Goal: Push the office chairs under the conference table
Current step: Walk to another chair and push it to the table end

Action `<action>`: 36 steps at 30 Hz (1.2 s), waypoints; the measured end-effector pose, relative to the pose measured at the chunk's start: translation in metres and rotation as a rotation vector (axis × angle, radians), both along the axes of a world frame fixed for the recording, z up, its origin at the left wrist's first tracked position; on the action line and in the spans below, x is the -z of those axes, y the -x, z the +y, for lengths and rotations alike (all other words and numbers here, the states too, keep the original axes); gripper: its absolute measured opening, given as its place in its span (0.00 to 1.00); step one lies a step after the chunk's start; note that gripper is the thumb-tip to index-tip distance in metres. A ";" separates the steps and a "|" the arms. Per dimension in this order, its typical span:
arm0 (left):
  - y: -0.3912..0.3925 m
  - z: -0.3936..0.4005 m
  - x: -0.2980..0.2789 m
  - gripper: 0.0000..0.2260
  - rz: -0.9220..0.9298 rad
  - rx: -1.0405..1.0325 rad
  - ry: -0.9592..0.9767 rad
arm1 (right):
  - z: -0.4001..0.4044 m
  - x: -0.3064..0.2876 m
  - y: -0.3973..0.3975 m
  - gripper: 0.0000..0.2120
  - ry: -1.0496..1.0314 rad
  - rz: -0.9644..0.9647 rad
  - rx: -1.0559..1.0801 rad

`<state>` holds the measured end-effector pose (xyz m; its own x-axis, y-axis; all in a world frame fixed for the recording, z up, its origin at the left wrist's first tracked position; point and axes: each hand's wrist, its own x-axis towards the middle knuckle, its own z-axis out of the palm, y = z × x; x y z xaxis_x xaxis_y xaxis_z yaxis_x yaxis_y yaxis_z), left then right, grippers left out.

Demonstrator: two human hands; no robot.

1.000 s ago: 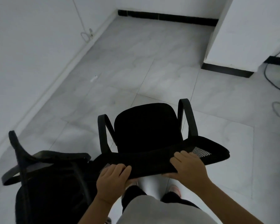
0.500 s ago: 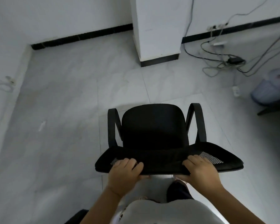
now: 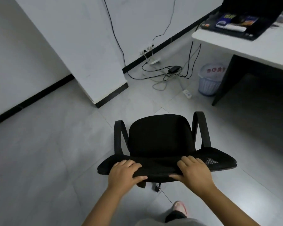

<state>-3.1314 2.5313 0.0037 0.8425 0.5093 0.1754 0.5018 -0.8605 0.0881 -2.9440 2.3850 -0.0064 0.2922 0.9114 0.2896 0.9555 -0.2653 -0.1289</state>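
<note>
At two o'clock the worktop (image 3: 245, 46) has swung into view — the chair (image 3: 160, 144) now faces it, still well apart, left hand (image 3: 123, 174) and right hand (image 3: 194, 172) gripping its backrest.

Both hands (image 3: 160, 175) on chair backrest (image 3: 167, 165)

An office: both hands grip a black swivel chair (image 3: 160, 141). Ahead and right of that grip stands a white table (image 3: 245, 46) carrying a laptop (image 3: 245, 17), with a wastebasket (image 3: 209, 79) and tangled cables (image 3: 162, 74) beside it.
</note>
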 end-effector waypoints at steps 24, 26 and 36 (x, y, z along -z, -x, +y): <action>-0.258 0.229 -0.001 0.27 0.060 0.815 -0.082 | 0.126 -0.008 -0.095 0.21 0.119 0.007 0.728; -0.284 0.236 -0.004 0.22 0.115 0.862 -0.049 | 0.116 -0.009 -0.108 0.22 0.109 0.006 0.804; -0.379 0.224 -0.006 0.24 0.138 1.022 -0.073 | 0.068 -0.005 -0.166 0.21 0.046 -0.059 0.957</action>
<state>-2.7528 2.7557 0.0098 0.8822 -0.4687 0.0457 -0.4698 -0.8826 0.0156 -2.7780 2.4534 -0.0009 0.9044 0.3054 0.2979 0.3363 -0.9400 -0.0572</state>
